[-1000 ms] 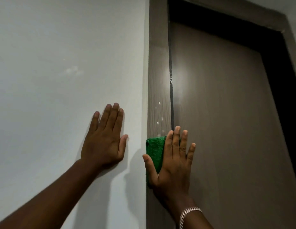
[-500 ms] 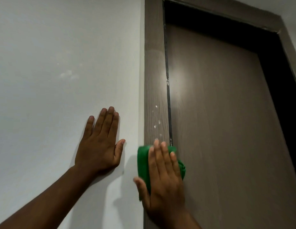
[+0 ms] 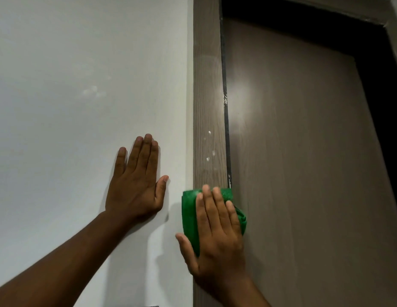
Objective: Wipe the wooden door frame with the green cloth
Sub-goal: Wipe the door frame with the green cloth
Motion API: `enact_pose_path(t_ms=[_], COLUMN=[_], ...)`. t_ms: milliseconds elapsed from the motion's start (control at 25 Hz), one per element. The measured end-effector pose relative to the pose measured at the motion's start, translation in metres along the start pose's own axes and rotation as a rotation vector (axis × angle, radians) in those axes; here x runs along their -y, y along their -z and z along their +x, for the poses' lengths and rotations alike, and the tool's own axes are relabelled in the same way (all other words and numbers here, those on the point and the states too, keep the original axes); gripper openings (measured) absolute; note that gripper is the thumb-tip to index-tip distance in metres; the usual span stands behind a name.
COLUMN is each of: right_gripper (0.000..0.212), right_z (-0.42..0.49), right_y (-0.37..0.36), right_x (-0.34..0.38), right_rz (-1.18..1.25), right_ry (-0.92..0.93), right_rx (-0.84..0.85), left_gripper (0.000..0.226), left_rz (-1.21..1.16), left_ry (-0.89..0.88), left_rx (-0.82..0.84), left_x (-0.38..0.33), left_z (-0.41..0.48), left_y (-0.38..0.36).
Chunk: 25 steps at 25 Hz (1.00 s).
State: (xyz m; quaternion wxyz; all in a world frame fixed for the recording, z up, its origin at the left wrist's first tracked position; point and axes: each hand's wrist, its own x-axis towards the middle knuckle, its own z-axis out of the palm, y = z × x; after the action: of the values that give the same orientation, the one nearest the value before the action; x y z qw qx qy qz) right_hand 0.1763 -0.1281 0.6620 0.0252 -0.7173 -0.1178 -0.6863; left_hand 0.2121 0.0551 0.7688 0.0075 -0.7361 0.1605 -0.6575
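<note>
The wooden door frame point(image 3: 207, 96) runs up the middle of the view, with a few white specks on it just above the cloth. My right hand point(image 3: 217, 235) lies flat on the folded green cloth point(image 3: 188, 211) and presses it against the frame's left post. The cloth sticks out past my fingers on the left, top and right. My left hand point(image 3: 136, 185) rests flat and open on the white wall, left of the frame, holding nothing.
A white wall point(image 3: 82, 85) fills the left half. The brown door point(image 3: 304, 173) stands shut to the right of the post, with a dark gap along its top and right side under the frame's top rail point(image 3: 326, 9).
My right hand with the cloth has shifted left off the door edge onto the frame post and slid slightly down. My left hand stays on the wall.
</note>
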Motion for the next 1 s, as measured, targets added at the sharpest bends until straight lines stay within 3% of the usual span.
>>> enact_pose_path(t_ms=[80, 200, 360, 440, 640, 840, 1000], right_gripper=[0.078, 0.076, 0.078, 0.078, 0.080, 0.082, 0.086], right_z=[0.003, 0.054, 0.033, 0.017, 0.081, 0.050, 0.095], right_y=[0.001, 0.002, 0.000, 0.005, 0.003, 0.001, 0.003], right_x=[-0.017, -0.013, -0.009, -0.023, -0.008, -0.017, -0.008], right_rz=[-0.007, -0.025, -0.060, -0.055, -0.019, -0.070, -0.035], right_ry=[-0.004, -0.225, 0.044, 0.086, -0.265, 0.023, -0.261], right_rx=[0.011, -0.061, -0.007, 0.042, -0.076, 0.002, -0.041], left_gripper=[0.075, 0.076, 0.076, 0.076, 0.075, 0.076, 0.076], left_rz=[-0.004, -0.006, -0.023, -0.029, -0.026, -0.016, -0.017], left_ry=[0.004, 0.002, 0.003, 0.006, 0.001, 0.006, 0.008], left_rx=[-0.005, -0.007, 0.000, 0.002, -0.010, 0.002, 0.003], left_x=[0.000, 0.001, 0.000, -0.001, 0.001, 0.001, 0.000], left_z=[0.001, 0.000, 0.000, -0.001, -0.001, 0.000, 0.000], left_y=[0.000, -0.002, -0.001, 0.000, -0.003, -0.003, -0.002])
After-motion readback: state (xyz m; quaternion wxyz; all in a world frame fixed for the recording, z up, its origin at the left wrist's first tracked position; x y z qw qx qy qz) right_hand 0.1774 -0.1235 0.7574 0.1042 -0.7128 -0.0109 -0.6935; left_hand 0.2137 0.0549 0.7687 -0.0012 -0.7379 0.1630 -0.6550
